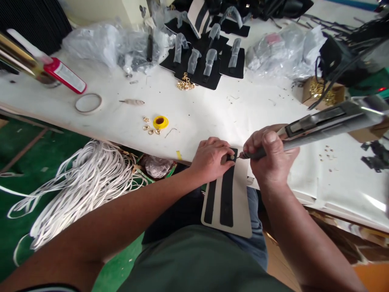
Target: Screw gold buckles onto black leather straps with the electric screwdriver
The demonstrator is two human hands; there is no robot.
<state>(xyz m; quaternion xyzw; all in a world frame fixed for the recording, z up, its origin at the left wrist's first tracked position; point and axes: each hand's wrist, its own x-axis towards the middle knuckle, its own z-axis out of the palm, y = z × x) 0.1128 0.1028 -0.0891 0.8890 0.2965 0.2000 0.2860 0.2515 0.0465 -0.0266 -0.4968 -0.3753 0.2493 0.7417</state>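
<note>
My right hand (272, 160) is wrapped around a grey electric screwdriver (325, 127), its thin bit pointing left. The bit's tip meets or nearly meets a small gold metal piece (232, 157) on a black strip. Thumb and fingers of my left hand (212, 160) are closed on the upper end of a beige panel (242, 211), close around the gold piece. Two black strips (226, 198) run along this panel, which projects over the table edge above my lap. My left hand partly hides its upper end.
Gold clasps (151, 132) lie by a yellow tape roll (160, 121). Black panels (209, 77) with plastic-wrapped handles stand behind, beside plastic bags (282, 52). A red-and-white bottle (68, 76) is at left, a box of gold parts (322, 93) at right. White cords (82, 182) heap below.
</note>
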